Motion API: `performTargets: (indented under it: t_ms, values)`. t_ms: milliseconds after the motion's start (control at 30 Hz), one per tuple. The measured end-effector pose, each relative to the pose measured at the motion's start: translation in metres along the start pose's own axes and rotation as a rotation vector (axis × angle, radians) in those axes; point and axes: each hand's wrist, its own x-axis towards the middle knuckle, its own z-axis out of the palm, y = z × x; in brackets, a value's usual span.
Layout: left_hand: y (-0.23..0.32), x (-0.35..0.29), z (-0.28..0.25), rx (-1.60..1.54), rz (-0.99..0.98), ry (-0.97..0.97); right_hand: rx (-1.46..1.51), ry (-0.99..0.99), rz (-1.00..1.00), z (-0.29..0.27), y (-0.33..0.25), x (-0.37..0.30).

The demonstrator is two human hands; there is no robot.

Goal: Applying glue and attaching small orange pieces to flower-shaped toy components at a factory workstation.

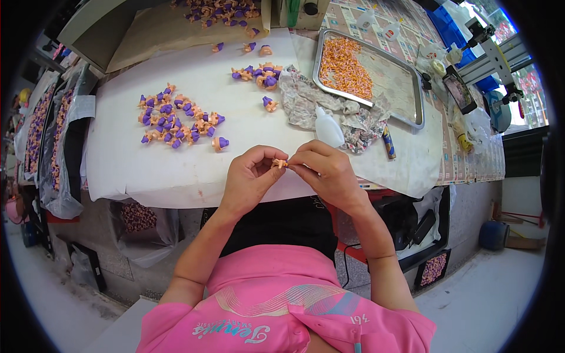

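Above the table's front edge, my left hand (250, 179) pinches a small peach figurine part (278, 162) between thumb and fingertips. My right hand (331, 172) meets it from the other side, its thumb and forefinger closed on a tiny yellow-orange piece that touches the figurine part and is mostly hidden. Left of my hands lies a loose pile of peach-and-purple figurine parts (176, 120), with one part (220, 143) apart at its near edge. A smaller cluster (259, 75) sits farther back. Close beyond my right hand, a white squeeze bottle (328, 128) rests tilted on crumpled cloth (306, 97).
A metal tray (421, 112) at the back right holds many small orange pieces (346, 67). A blue-and-yellow tube (388, 143) lies near it. A phone (459, 89) hangs on a stand at the right. More parts fill a box (226, 10) at the back; racks (65, 129) stand left.
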Motion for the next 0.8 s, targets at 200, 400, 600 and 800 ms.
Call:
performTargets:
  t_ms: [200, 400, 600, 800]
  values:
    - [-0.007, 0.0, -0.001, 0.023, 0.014, -0.027, -0.044, -0.007, 0.004, 0.002, 0.002, -0.005]
    - [-0.008, -0.001, 0.003, 0.11, 0.105, -0.004, -0.252, 0.035, -0.114, 0.009, -0.002, -0.009]
    - [-0.011, -0.001, 0.001, 0.136, 0.134, 0.039, -0.276, 0.055, -0.139, 0.014, -0.004, -0.011]
    - [-0.011, -0.004, -0.003, 0.094, 0.11, 0.029, 0.061, 0.066, 0.151, 0.016, -0.006, -0.013]
